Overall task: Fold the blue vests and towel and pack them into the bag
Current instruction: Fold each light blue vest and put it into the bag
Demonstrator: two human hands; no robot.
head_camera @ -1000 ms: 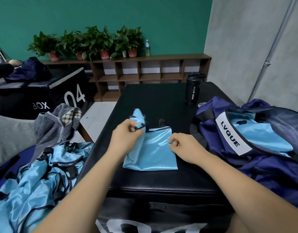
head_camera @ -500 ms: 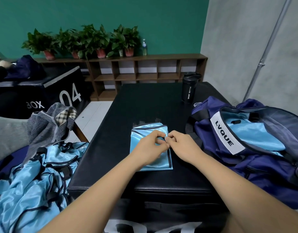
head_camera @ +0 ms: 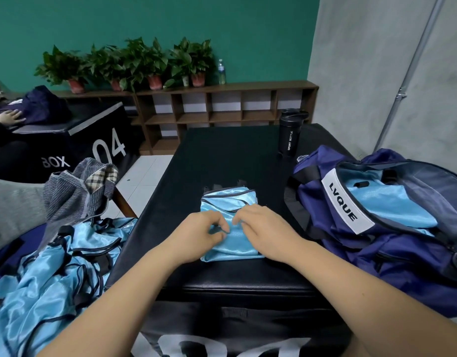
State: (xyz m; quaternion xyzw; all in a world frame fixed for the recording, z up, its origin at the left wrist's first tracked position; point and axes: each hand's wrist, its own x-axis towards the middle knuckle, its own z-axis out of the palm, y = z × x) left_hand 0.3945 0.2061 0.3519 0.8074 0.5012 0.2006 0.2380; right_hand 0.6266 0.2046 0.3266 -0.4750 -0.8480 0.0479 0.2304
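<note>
A folded blue vest (head_camera: 228, 206) with dark trim lies on the black padded box (head_camera: 230, 153) in front of me. My left hand (head_camera: 200, 237) and my right hand (head_camera: 267, 231) rest side by side on its near half, fingers curled and pinching the fabric at the middle. The navy bag (head_camera: 392, 256), labelled LVQUE, lies unzipped to the right, with folded blue vests (head_camera: 387, 206) inside. A heap of unfolded blue vests (head_camera: 55, 269) lies at the lower left. Behind that heap, a grey striped towel (head_camera: 73, 194) is draped.
A black sport bottle (head_camera: 290, 136) stands at the box's far right corner. Another black box marked 04 (head_camera: 93, 145) sits at the left, with a person's hand (head_camera: 10, 117) and a dark bag on it. A wooden shelf (head_camera: 222, 112) with potted plants lines the green wall.
My left hand carried the vest's left flap over to the right, making a narrower rectangle. Both hands then met on the vest and now sit on its middle.
</note>
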